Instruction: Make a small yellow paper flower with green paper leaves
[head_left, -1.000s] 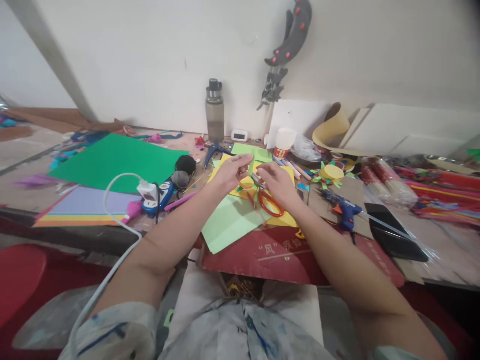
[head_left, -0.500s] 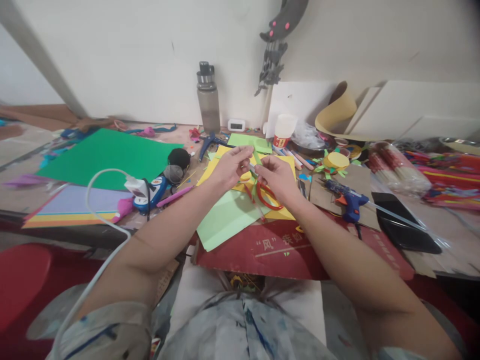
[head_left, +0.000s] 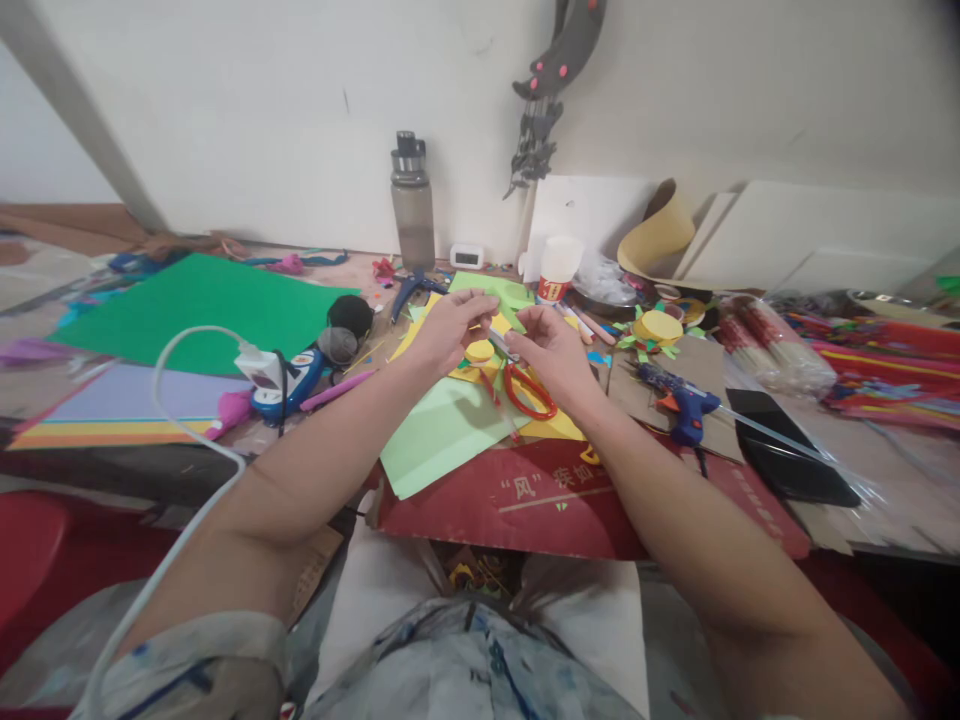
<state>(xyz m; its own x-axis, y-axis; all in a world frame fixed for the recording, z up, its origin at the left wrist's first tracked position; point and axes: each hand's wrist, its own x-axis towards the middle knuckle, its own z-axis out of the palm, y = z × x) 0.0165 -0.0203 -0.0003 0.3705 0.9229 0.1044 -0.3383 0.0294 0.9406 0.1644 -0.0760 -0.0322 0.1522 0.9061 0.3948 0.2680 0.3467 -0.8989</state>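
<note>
A narrow green paper strip (head_left: 511, 314) runs between my hands above the work area. My left hand (head_left: 463, 325) is closed, its thumb and fingertips pinched together at the strip's left side. My right hand (head_left: 551, 348) pinches close to the strip's other end, fingers curled. Below them a small yellow paper disc (head_left: 480, 352) lies on yellow paper (head_left: 409, 340). Under the right hand rests a red loop (head_left: 531, 395), like a scissors handle; the part towards my fingers is partly hidden. Light green sheets (head_left: 435, 440) lie below the left hand.
A blue glue gun (head_left: 686, 405) and a black phone (head_left: 787, 450) lie at right, near a yellow disc with green paper pieces (head_left: 658, 328). A bottle (head_left: 413, 215) and paper cup (head_left: 559, 268) stand behind. A white cable (head_left: 169, 540) crosses beside my left arm.
My view has shifted slightly, so most things appear further left. My fingertips are a little further apart, and more of the green strip shows between them.
</note>
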